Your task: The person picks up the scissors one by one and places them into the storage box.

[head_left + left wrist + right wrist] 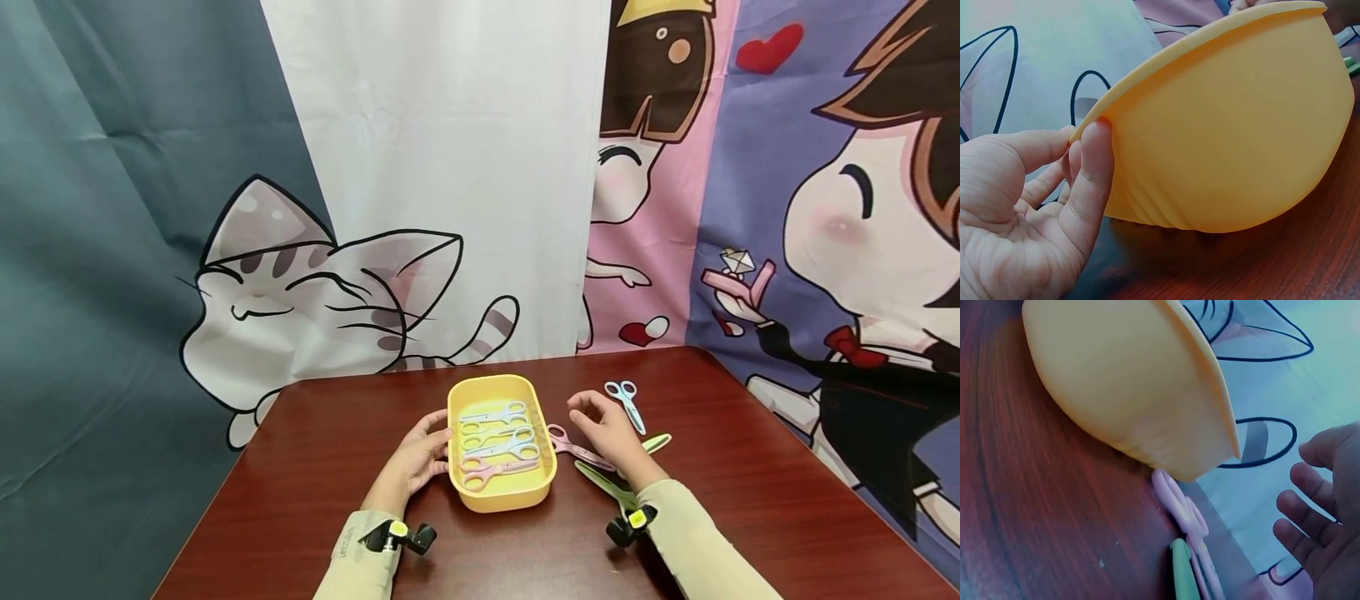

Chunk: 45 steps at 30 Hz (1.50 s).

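Observation:
A yellow plastic basket [501, 502] stands on the table, with several scissors [498, 448] in blue, green and pink lying inside. At its left side, my left hand [417, 457] holds the basket by the rim, thumb at the lip and a finger against the outer wall in the left wrist view. My right hand [613, 432] hovers to the right of the basket, fingers loosely bent and nothing in them. Close by it lie pink scissors [577, 450], their handle loop beside the basket wall, and green scissors [603, 483], partly hidden by the right hand and wrist.
Blue scissors [626, 404] lie farther back to the right on the brown table [750, 467]. A cartoon-printed curtain [450, 125] hangs right behind the table's far edge.

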{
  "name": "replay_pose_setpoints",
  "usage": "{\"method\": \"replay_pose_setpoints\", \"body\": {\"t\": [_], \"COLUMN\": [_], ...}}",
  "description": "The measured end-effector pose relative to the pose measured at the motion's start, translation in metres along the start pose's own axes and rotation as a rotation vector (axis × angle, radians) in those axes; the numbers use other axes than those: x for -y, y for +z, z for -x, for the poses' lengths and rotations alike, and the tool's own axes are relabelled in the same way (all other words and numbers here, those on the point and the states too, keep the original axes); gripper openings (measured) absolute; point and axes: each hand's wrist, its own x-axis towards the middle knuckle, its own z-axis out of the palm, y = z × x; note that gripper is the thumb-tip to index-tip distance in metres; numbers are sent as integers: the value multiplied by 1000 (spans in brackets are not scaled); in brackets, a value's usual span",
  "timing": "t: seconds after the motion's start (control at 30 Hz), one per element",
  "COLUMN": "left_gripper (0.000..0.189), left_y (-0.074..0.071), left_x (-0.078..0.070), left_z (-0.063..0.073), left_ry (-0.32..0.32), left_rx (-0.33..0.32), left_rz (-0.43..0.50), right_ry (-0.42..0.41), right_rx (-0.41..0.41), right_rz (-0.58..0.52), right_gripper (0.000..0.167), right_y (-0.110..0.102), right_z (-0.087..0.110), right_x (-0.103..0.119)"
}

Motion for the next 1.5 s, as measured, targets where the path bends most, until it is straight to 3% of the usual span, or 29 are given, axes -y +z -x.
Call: {"method": "replay_pose_setpoints", "body": {"t": [0.33,0.53,0.7,0.9,1.03,1.2,1.37,1.5], "left_gripper": [54,53,53,54,55,53,54,54], "left_y": [1,1,1,4,4,1,-2,-1], "left_x": [2,1,1,1,-1,-3,-3,-1], "left_z": [0,0,-1,0,0,-1,-1,1], "left_ry": [1,2,3,-3,-3,2,5,3], "left_rx": [4,3,6,21,22,6,6,9], "left_rz": [8,3,5,6,-3,1,3,9], "right_ry": [13,-3,32,53,-12,-204,-410,-456], "right_rx": [-17,-62,-124,-172,-165,-14,126,156], "right_rz": [62,-129,-294,-343,-212,71,331,482], "right_gripper": [16,19,21,24,22,16,27,34], "right_y": [-13,-33,-54,-66,-62,-53,-49,-50], "right_z": [0,0,5,23,44,64,67,66], "right_x": [-9,-20,-36,-52,-52,-47,-47,-52]}}
